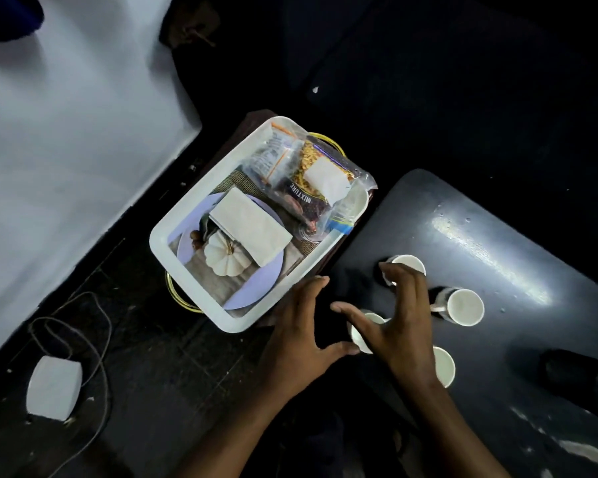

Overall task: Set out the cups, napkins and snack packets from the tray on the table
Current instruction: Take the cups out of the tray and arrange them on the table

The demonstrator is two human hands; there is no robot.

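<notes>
We count four paper cups already out on the dark tabletop (497,236): one at the far side (408,263), one to the right (463,307), one partly hidden under our right hand (364,331) and one nearest us (444,367). So the cups look done, and the rest is still waiting. The folded napkins (251,232) lie in the white tray (173,229), on its printed base, and the snack packets (304,181) sit piled at the tray's far end, one clear bag marked "mixture" on top. Our left hand (297,332) hovers at the tray's near corner, fingers (316,288) spread and holding nothing. Our right hand (401,326) is above the cups, fingers loosely curled and released; we cannot tell whether it touches any cup. We judge the napkins come next, then the packets, roughly a third of the job behind us
</notes>
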